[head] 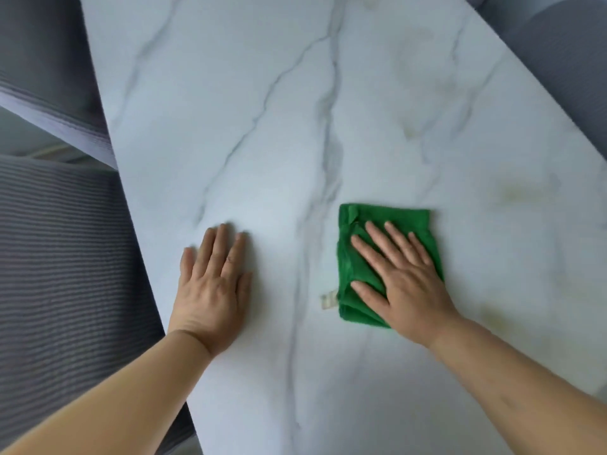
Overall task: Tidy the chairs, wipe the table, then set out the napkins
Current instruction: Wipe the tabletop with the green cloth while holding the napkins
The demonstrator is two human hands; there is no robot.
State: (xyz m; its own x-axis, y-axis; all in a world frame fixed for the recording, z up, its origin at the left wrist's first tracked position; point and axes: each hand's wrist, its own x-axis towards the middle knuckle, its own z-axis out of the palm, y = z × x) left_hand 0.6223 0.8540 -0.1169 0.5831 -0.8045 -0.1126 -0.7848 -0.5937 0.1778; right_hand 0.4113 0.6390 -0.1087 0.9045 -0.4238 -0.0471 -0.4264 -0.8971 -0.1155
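Note:
A white marble-patterned table [262, 133] with grey veins fills most of the view. A folded green cloth [358, 224] lies flat on it, right of centre, with a small white tag at its lower left corner. My right hand [400, 277] presses flat on the cloth, fingers spread. My left hand [213, 287] rests flat on the bare tabletop to the left of the cloth, holding nothing. No napkins are in view.
Grey ribbed chairs stand along the table's left edge, one near [59, 257] and one farther back [42, 67]. Another grey chair [558, 50] sits at the upper right. Faint yellowish stains [512, 192] mark the tabletop right of the cloth.

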